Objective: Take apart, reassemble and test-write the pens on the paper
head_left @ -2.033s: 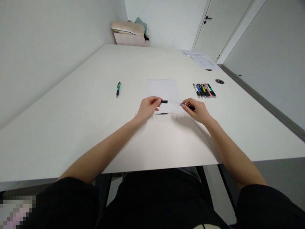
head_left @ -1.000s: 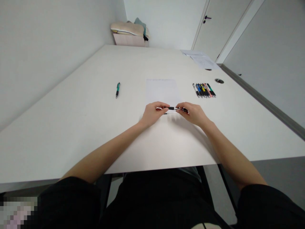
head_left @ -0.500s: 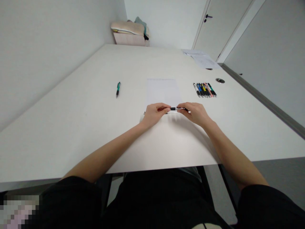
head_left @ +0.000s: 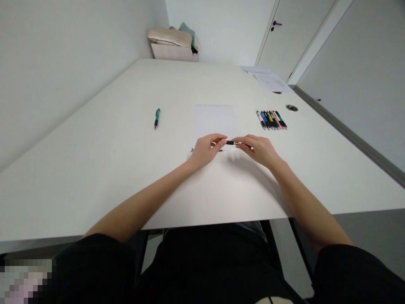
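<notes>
Between my two hands, over the near edge of a white sheet of paper (head_left: 217,118), is a pen (head_left: 230,142) with a black grip section. My left hand (head_left: 207,148) pinches its left end between thumb and fingers. My right hand (head_left: 255,145) is closed around its right end, where a shiny metallic part shows at the fingers. Most of the pen is covered by my fingertips. Just below it lies a thin clear and dark piece (head_left: 228,150), partly hidden behind my left hand; I cannot make out what it is.
A green and black pen (head_left: 157,119) lies alone on the left of the white table (head_left: 110,169). On the right, several pens (head_left: 271,120) lie side by side. Papers (head_left: 267,78) lie at the far right, near a round metal cable-hole cover (head_left: 291,108).
My hands stay in nearly the same place. The pen tilts slightly, and my right fingers have shifted a little along it toward my left hand.
</notes>
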`<state>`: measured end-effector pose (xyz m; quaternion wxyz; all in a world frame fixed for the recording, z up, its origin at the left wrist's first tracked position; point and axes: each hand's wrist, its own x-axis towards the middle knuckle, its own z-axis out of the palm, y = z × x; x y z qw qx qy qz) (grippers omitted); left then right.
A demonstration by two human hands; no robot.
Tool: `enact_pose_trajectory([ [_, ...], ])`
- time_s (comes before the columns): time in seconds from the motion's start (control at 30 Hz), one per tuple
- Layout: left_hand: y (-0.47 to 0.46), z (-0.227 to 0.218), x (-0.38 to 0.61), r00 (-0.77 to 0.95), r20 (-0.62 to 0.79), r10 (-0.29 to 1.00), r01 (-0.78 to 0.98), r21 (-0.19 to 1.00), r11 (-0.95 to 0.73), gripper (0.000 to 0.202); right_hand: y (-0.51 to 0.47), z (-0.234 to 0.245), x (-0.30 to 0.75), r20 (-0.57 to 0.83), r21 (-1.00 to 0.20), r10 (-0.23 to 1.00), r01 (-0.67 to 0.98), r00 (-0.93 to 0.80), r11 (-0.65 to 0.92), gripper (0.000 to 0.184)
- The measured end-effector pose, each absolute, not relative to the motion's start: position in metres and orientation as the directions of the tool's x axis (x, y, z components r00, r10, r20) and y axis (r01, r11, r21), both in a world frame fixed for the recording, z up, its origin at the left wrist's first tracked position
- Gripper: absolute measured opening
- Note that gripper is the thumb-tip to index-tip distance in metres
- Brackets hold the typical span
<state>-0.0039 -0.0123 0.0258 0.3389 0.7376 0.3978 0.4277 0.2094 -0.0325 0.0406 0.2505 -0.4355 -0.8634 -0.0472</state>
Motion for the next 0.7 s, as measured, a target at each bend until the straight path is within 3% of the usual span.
enact_pose_trajectory([
  [0.1, -0.004, 0.026, -0.015, 0.277, 0.401, 0.873, 0.443, 0.753, -0.486, 0.03, -0.031, 0.042, 0.214, 0.485, -0.168, 0.743, 0.785, -0.46, 0.596, 0.028],
  [0.2, 0.004, 0.023, -0.03, 0.331, 0.41, 0.85, 0.634, 0.57, -0.522, 0.025, -0.028, 0.041, 0.221, 0.485, -0.19, 0.771, 0.81, -0.413, 0.554, 0.027],
  [0.37, 0.004, 0.018, -0.046, 0.483, 0.279, 0.83, 0.777, 0.302, -0.553, 0.022, -0.022, 0.036, 0.232, 0.452, -0.228, 0.831, 0.859, -0.323, 0.458, 0.025],
  [0.7, 0.0, 0.011, -0.045, 0.523, 0.245, 0.817, 0.793, 0.213, -0.571, 0.022, -0.017, 0.032, 0.237, 0.425, -0.197, 0.833, 0.862, -0.354, 0.467, 0.028],
])
